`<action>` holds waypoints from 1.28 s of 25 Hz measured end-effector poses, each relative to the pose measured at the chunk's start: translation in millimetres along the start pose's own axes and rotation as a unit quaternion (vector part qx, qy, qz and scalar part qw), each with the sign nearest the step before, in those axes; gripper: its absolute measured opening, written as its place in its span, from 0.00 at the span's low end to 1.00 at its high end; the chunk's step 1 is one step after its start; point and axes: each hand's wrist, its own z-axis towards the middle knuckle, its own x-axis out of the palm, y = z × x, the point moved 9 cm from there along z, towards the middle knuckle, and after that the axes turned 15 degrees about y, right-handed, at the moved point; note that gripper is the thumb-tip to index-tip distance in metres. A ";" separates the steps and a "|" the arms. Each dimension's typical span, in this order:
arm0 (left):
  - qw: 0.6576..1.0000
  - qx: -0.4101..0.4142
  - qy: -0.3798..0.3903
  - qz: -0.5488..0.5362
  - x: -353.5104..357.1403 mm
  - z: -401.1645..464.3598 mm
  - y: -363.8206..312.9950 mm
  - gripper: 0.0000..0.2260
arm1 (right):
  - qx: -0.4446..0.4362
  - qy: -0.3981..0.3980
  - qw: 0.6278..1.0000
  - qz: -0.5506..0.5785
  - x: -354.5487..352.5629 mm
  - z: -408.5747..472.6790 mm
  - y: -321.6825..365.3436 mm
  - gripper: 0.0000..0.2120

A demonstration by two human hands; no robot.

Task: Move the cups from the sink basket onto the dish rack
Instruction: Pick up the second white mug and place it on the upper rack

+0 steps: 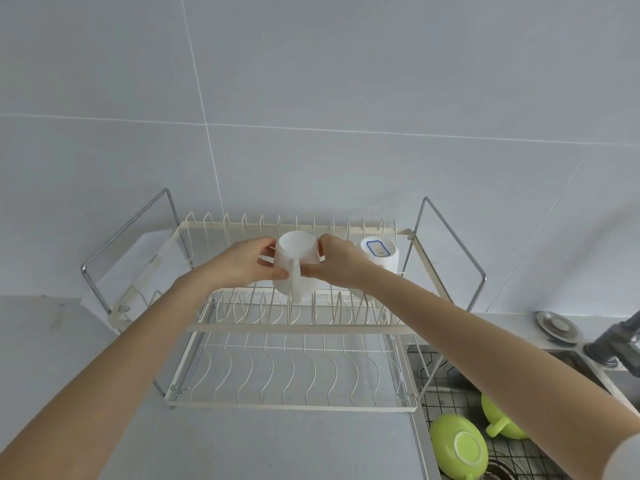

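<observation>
Both hands hold one white cup (296,265) upside down over the upper tier of the cream wire dish rack (294,329). Its handle faces me. My left hand (242,263) grips its left side and my right hand (337,265) its right side. A second white cup (379,254) with a blue-edged label stands upside down on the upper tier, just right of the held one. In the sink basket (446,396) at the lower right lie a green cup (500,419) and a green saucer (459,446), both upside down.
The rack's lower tier (291,375) holds nothing. A grey tap (616,341) and a round metal lid (557,326) sit at the right by the sink. The grey counter (242,445) runs in front of the rack, with tiled wall behind.
</observation>
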 end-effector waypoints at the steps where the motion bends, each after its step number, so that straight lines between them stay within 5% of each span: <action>1: 1.000 0.000 0.001 -0.002 -0.1 0.9 0.7 0.22 | 0.001 0.001 1.000 0.003 1.2 1.1 -0.6 0.29; 17: 0.997 -0.057 0.027 0.045 -0.5 -18.3 -5.4 0.32 | -0.001 0.037 0.995 -0.093 -10.0 -21.4 10.4 0.28; 23: 0.974 -0.072 -0.110 0.186 -31.4 -61.0 -59.7 0.22 | -0.044 -0.011 0.985 -0.164 -39.1 -73.2 25.1 0.27; 32: 0.942 -0.026 -0.183 0.278 4.5 -106.6 -180.7 0.21 | -0.063 -0.081 0.973 -0.208 -91.8 -174.7 -11.4 0.28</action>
